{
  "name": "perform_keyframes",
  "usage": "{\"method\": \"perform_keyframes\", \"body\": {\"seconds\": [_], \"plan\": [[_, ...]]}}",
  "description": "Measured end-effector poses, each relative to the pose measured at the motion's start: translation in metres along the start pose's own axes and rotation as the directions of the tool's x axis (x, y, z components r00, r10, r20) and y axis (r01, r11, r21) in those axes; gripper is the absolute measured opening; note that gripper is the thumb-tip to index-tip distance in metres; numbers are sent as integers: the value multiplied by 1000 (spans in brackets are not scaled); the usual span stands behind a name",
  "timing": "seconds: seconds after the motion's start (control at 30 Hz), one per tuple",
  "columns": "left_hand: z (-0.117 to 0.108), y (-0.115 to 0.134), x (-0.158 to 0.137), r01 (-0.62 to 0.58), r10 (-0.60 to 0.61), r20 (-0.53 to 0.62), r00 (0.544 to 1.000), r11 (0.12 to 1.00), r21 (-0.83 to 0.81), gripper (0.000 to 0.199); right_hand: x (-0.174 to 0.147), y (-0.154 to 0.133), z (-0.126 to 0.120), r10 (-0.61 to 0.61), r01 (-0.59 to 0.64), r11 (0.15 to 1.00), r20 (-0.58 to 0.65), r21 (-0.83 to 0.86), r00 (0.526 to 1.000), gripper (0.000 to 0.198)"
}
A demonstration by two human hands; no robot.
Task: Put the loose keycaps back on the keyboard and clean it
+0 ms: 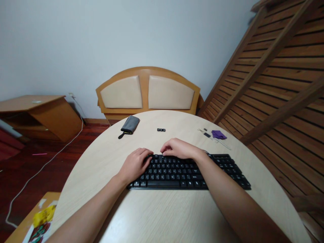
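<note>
A black keyboard lies on the round pale table, its keys facing up. My left hand is on the keyboard's upper left corner, with the thumb on the keys and the curled fingers at the back edge. Over the top row, my right hand bends down with thumb and fingers pinched together. Whatever is between those fingertips is too small and dark to make out. Beyond the hands, several loose black keycaps sit in a short row. My right forearm hides part of the number pad side.
On the table lie a grey pouch at back left and a purple cloth at right, beside thin wire-like tools and a small dark piece. A headboard and slatted wood stand behind.
</note>
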State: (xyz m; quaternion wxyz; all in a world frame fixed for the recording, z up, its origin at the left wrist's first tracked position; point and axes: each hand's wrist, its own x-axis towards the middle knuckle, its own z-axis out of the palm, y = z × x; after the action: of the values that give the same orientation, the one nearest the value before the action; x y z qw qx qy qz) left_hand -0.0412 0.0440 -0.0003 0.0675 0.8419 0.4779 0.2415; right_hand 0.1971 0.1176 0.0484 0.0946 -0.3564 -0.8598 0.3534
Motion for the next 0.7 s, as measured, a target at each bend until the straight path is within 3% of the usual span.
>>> {"method": "perform_keyframes", "body": {"seconds": [0.17, 0.37, 0.5, 0.7], "plan": [[-2, 20, -7, -22, 22, -27, 999, 1000, -4, 23, 1, -2, 1, -21, 21, 999, 2, -43, 1000, 20], [7, 33, -15, 0, 0, 16, 1000, 999, 33, 55, 2, -4, 5, -18, 16, 994, -21, -105, 1000, 19], [9, 30, -15, -4, 1, 67, 998, 999, 50, 53, 3, -11, 8, -12, -3, 976, -64, -218, 998, 15], [7, 31, -14, -17, 15, 52, 999, 999, 43, 51, -1, -20, 6, 54, -82, 946, -96, -314, 994, 19]]}}
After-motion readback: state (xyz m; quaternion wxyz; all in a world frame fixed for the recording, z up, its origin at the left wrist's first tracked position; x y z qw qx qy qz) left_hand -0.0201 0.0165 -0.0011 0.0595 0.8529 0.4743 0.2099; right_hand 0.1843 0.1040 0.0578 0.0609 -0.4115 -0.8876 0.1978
